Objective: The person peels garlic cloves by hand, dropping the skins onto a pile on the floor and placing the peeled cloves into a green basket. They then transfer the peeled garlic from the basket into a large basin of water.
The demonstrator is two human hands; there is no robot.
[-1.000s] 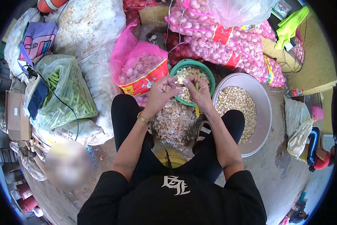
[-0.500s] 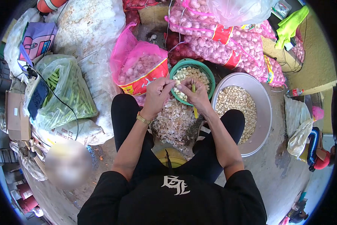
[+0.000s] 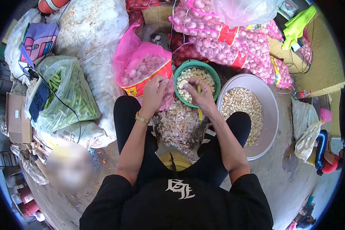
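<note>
My right hand (image 3: 201, 94) pinches a pale garlic clove (image 3: 183, 83) between thumb and forefinger, over the near left side of a green basket (image 3: 217, 79) of peeled garlic cloves. In the same hand sits a small yellow-handled knife (image 3: 200, 113), its handle pointing down towards me. My left hand (image 3: 154, 94) is closed, fingers curled, in front of the red label of an open pink net bag (image 3: 120, 63) of garlic. Whatever its fingers hold, if anything, is hidden. Beneath both hands lies a heap of garlic skins (image 3: 176, 126).
A wide grey basin (image 3: 270, 126) of garlic cloves stands by my right knee. Filled pink garlic sacks (image 3: 233, 42) are stacked behind the basket. To the left are a clear bag of green pods (image 3: 74, 92) and a large white sack (image 3: 90, 34). A person's blurred head is at lower left.
My hands were together over the basket's left edge; now they are apart. The left hand has moved left and slightly down, while the right keeps the clove and knife.
</note>
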